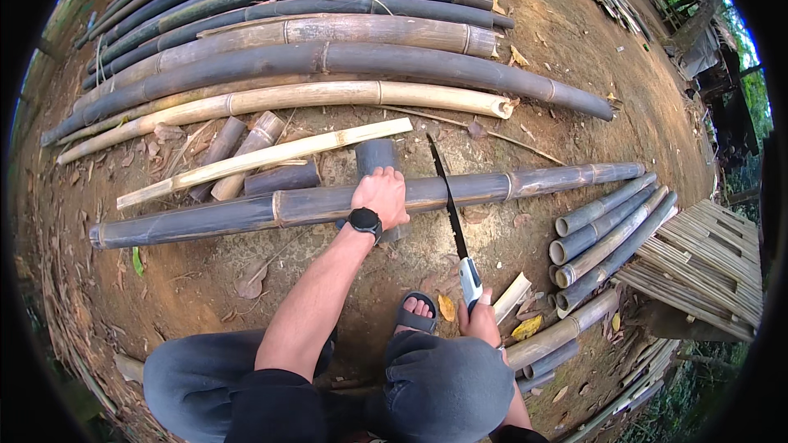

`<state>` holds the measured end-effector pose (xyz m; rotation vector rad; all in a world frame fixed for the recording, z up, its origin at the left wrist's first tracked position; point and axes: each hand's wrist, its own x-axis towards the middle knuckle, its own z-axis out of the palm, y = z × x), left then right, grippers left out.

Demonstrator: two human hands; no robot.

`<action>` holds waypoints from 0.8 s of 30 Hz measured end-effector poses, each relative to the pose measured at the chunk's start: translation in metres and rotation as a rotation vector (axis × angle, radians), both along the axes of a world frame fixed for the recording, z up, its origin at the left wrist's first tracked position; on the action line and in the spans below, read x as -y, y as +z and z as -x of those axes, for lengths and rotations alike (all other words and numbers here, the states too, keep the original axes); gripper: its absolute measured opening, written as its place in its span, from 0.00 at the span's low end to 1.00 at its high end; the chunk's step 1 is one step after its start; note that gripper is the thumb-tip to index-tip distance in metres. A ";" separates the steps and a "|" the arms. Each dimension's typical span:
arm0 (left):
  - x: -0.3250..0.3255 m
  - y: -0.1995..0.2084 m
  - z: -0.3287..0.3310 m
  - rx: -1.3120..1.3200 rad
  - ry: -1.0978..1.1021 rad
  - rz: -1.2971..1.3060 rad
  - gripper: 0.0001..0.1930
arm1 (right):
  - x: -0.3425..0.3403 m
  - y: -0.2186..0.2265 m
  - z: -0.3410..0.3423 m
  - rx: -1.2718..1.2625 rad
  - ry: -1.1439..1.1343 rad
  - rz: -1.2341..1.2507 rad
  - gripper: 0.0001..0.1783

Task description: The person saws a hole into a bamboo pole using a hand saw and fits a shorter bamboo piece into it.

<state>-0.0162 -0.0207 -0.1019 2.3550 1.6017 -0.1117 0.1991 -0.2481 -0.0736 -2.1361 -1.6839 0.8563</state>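
My left hand (382, 195), with a dark watch on its wrist, is wrapped over the top of a long dark bamboo pole (328, 207) that lies across in front of me. Under the pole, at that spot, a short dark bamboo piece (376, 157) lies crosswise. In my right hand (483, 321) is the light grey and dark handle of a hand saw (455, 221). Its long black blade crosses the pole a little to the right of my left hand. Whether the teeth have cut into the bamboo I cannot tell.
Beyond the pole lie a pale split bamboo strip (271, 160) and a stack of long bamboo poles (328, 57). Several cut bamboo lengths (607, 230) sit at right, beside a slatted bamboo panel (706, 258). My sandalled foot (417, 312) rests near the saw.
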 end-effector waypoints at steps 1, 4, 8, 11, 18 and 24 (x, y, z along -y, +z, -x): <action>0.003 0.001 -0.003 -0.020 -0.002 0.023 0.31 | 0.003 0.014 0.000 0.010 0.002 0.034 0.25; 0.009 0.001 -0.015 0.001 -0.039 -0.021 0.31 | -0.036 -0.003 -0.003 0.049 0.038 -0.022 0.29; 0.009 -0.003 -0.006 0.002 0.000 -0.030 0.30 | -0.004 0.005 0.005 0.063 -0.025 0.031 0.26; 0.019 -0.002 -0.013 0.027 -0.004 -0.084 0.29 | 0.030 0.001 -0.003 0.093 -0.036 0.022 0.27; 0.011 0.002 -0.004 0.008 0.020 0.021 0.31 | 0.009 -0.015 0.000 0.043 0.002 -0.035 0.27; 0.012 0.001 -0.007 -0.024 0.000 0.002 0.32 | 0.034 0.002 0.000 0.016 -0.036 0.025 0.26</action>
